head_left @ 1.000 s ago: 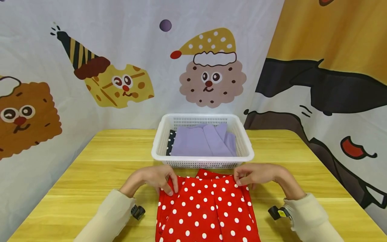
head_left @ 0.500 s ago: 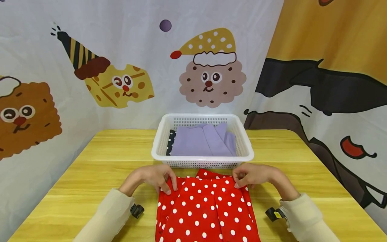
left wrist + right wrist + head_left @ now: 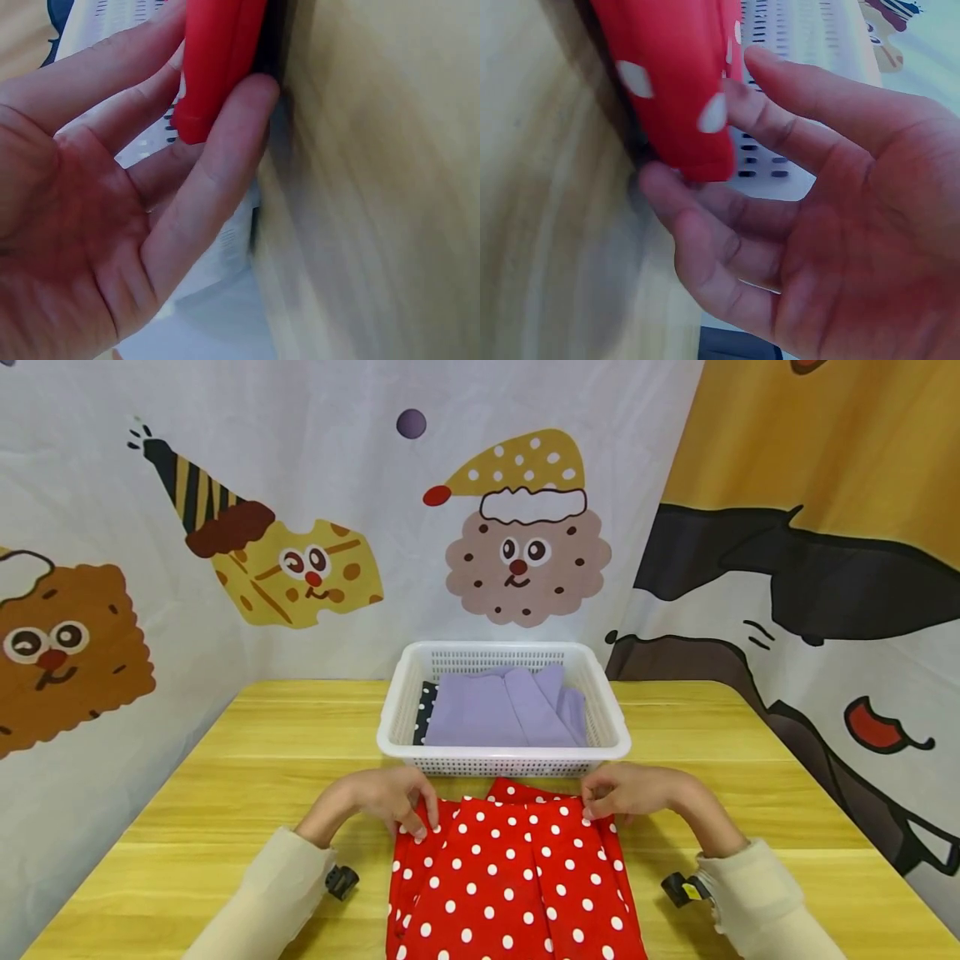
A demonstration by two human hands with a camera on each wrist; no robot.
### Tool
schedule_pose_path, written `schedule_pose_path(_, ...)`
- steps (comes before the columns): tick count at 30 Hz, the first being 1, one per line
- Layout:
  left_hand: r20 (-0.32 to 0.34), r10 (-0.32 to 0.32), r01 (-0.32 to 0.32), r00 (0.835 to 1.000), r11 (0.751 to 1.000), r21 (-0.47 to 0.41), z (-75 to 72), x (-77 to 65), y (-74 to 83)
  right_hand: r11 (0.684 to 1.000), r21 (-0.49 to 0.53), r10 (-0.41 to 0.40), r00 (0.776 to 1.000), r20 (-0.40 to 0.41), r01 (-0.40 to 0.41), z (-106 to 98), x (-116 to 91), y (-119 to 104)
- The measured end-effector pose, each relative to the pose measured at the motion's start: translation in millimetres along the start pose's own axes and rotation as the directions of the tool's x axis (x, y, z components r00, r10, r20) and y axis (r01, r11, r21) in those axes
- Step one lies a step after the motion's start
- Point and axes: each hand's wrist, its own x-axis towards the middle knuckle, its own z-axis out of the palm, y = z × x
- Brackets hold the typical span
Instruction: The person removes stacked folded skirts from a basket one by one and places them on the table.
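Observation:
A folded red garment with white dots [image 3: 498, 881] lies on the table, running past the lower edge of the head view. Its exact kind I cannot tell. My left hand [image 3: 386, 797] pinches its far left corner. In the left wrist view, the fingers and thumb sit on both sides of the red cloth's edge [image 3: 217, 67]. At the far right corner, my right hand [image 3: 637, 792] holds the fabric between thumb and fingers. The right wrist view has fingers reaching under the dotted cloth's edge [image 3: 679, 97]. One red flap [image 3: 517, 791] sticks out behind, between the hands.
Just beyond the garment stands a white perforated basket [image 3: 502, 753]. It holds folded lilac cloth [image 3: 472, 710] and a dark cloth with white dots [image 3: 422, 714]. The wooden table [image 3: 300, 727] reaches back to a printed curtain [image 3: 330, 435].
Both hands stay at the garment's far corners. The right hand and forearm have shifted only slightly; the red garment and the basket look unmoved.

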Motion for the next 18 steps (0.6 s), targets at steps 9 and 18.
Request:
schedule_pose_path(9, -0.145, -0.023, 0.063, 0.989, 0.959, 0.276, -2.3, -20.1, 23.9, 0.998, -0.059, 0.03, 0.999, 0.013, -0.029, -15, -29, -29)
schedule_pose_path(18, -0.184, 0.226, -0.166, 0.957, 0.941, 0.294, -24.9, -54.2, 61.3, 0.991, -0.031, -0.13, 0.983, -0.128, 0.127, -47, -61, -43)
